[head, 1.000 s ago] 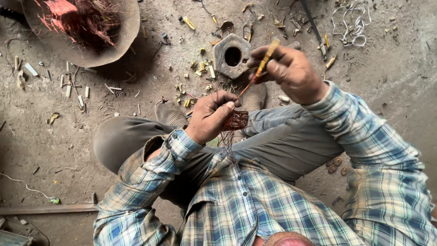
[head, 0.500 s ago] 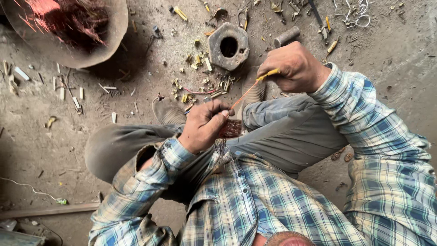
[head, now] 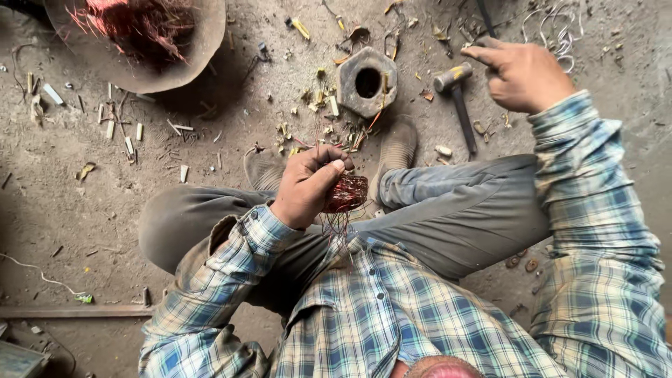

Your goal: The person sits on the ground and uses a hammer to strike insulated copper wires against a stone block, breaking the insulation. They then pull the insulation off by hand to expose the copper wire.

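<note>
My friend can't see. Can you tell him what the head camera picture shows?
A person sitting on a dirty floor grips a small coil of copper wire in the left hand, while the right hand is raised, with nothing seen in it. Ahead lie a hammer, a hexagonal metal block and a bowl of copper wire.

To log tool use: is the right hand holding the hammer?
No, the right hand is raised and apart from the hammer, which lies on the ground.
</note>
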